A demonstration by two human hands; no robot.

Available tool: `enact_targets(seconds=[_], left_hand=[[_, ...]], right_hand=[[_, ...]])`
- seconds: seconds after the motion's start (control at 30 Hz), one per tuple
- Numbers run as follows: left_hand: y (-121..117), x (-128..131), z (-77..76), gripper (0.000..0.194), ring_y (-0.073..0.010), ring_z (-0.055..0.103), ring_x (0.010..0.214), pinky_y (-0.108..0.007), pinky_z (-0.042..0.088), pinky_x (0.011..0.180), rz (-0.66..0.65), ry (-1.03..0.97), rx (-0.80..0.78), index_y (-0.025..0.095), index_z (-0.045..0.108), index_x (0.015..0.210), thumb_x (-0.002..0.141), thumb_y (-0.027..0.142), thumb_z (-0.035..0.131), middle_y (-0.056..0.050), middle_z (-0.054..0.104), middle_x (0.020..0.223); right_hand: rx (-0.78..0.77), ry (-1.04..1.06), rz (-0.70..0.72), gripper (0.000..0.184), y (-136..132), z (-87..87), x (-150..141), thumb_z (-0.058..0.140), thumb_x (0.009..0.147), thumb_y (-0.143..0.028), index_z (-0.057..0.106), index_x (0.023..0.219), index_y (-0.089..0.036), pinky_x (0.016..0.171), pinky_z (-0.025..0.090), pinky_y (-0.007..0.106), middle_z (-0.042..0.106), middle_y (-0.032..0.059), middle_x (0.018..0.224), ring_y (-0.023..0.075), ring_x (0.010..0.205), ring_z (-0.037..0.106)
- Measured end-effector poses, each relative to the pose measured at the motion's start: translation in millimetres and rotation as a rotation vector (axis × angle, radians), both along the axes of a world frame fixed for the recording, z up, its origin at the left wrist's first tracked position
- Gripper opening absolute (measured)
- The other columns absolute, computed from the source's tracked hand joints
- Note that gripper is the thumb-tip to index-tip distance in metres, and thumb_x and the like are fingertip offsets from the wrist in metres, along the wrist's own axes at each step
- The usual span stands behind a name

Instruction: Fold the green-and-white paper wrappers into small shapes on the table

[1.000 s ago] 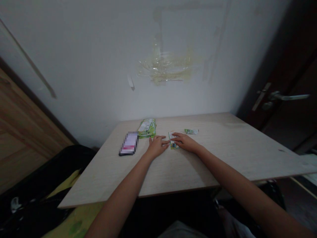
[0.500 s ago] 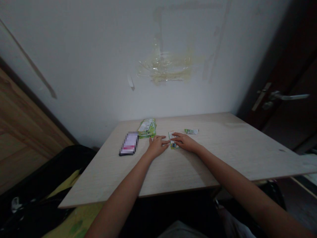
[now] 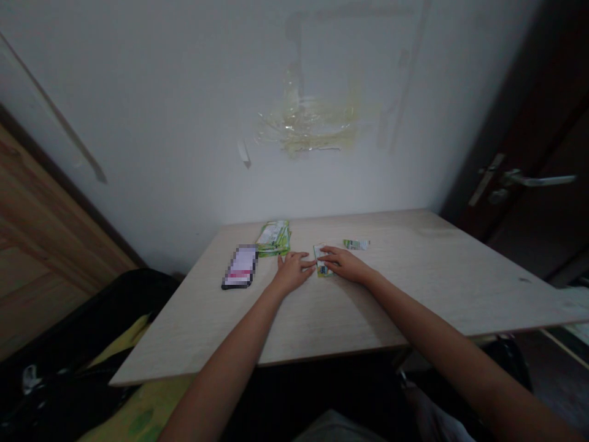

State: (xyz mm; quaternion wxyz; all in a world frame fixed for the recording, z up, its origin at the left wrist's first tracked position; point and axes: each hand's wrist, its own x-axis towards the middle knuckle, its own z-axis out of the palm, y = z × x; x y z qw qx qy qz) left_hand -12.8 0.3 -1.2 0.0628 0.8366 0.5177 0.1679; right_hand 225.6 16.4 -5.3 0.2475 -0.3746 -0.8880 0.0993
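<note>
While both hands lie flat on the pale, wood-grained desk (image 3: pixel 414 288), I see a small glossy packet (image 3: pixel 321 261) pinned between them. My right hand (image 3: pixel 346 264) presses on it with fingers spread, nothing clasped; my left hand (image 3: pixel 292 272) rests open, fingertips touching the packet's left edge. Nothing has shifted since half a second ago. A thin green stack of packets (image 3: pixel 273 237) and a dark flat phone (image 3: pixel 240 267) sit to the left, a folded wrapper (image 3: pixel 356 244) behind. Bare desk stretches right and toward me.
</note>
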Motion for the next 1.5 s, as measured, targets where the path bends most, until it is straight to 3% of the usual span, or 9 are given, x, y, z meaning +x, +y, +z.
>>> enact_targets(seconds=[1.1,1.23,1.5], left_hand=[[3,2,2.3,0.029,-0.0272,0.044,0.133,-0.062,0.017,0.118,-0.001,-0.014,0.031,0.039,0.073,0.115,0.096,0.046,0.053,-0.001,0.062,0.137],[6,4,3.0,0.026,-0.0273,0.042,0.136,-0.063,0.019,0.117,-0.05,-0.018,0.061,0.037,0.072,0.114,0.096,0.043,0.055,0.001,0.057,0.145],[15,5,2.1,0.03,-0.0278,0.041,0.14,-0.067,0.014,0.119,-0.087,-0.016,-0.023,0.034,0.067,0.122,0.095,0.039,0.054,-0.002,0.062,0.139]], right_hand=[[-0.013,0.029,0.013,0.032,1,-2.3,0,0.054,0.095,-0.027,0.072,0.122,-0.021,0.115,0.039,0.047,0.057,0.0123,0.144,0.0274,0.135,0.052],[-0.005,0.04,0.036,0.031,3,-3.4,-1,0.055,0.095,-0.026,0.072,0.119,-0.02,0.116,0.038,0.045,0.058,0.0128,0.142,0.0266,0.135,0.052],[-0.076,0.134,0.01,0.033,-1,-0.6,-2,0.058,0.09,-0.024,0.066,0.122,-0.018,0.11,0.042,0.044,0.064,0.0135,0.133,0.0255,0.126,0.058]])
